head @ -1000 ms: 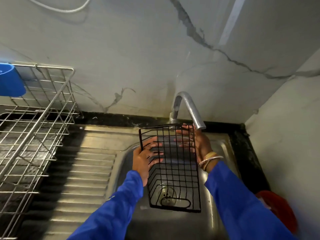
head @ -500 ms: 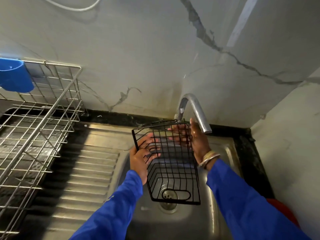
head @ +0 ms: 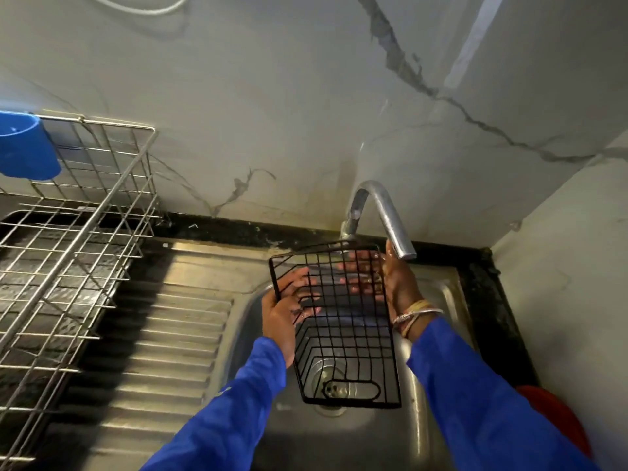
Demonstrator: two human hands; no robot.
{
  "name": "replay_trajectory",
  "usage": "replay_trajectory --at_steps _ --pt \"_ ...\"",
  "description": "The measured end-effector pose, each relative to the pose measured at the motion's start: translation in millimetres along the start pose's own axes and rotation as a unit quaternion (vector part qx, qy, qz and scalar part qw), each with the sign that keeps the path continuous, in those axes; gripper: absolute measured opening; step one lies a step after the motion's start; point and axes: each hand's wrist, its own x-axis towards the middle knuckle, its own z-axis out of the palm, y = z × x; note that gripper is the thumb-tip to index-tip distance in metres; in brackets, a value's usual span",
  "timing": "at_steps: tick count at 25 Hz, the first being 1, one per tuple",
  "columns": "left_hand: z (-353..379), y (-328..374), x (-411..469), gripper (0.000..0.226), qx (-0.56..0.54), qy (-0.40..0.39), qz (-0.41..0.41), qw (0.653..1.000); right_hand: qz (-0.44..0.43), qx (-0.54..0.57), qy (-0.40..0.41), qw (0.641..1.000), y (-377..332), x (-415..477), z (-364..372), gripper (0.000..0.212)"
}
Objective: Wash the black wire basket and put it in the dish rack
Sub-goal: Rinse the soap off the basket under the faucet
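Head view, black wire basket [head: 341, 329] above sink [head: 370, 440] — left hand [head: 282, 314], right hand [head: 398, 283] grip its sides, fingers spread.

Right-hand fingers [head: 356, 270] blurred behind basket [head: 341, 331]; blue cup [head: 27, 147] cut by left edge.
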Motion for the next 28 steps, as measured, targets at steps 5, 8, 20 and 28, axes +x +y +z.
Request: replay_trajectory --at_steps 5,8,20,28 --pt "4 7 -1 0.052 -0.046 0.011 0.015 0.999 0.053 -0.063 -0.013 0.997 23 -32 -14 0.075" --pt "0 14 8 0.043 -0.042 0.014 0.007 0.999 0.070 -0.055 -0.035 0.995 35 -41 -24 0.084" --pt "8 -10 9 0.053 0.026 -0.057 -0.017 0.998 0.168 0.008 -0.062 0.984 29 -26 -45 0.091" --pt "0 -15 16 0.052 0.035 -0.064 -0.031 0.997 0.079 0.136 -0.068 0.985 5 -24 -35 0.075"
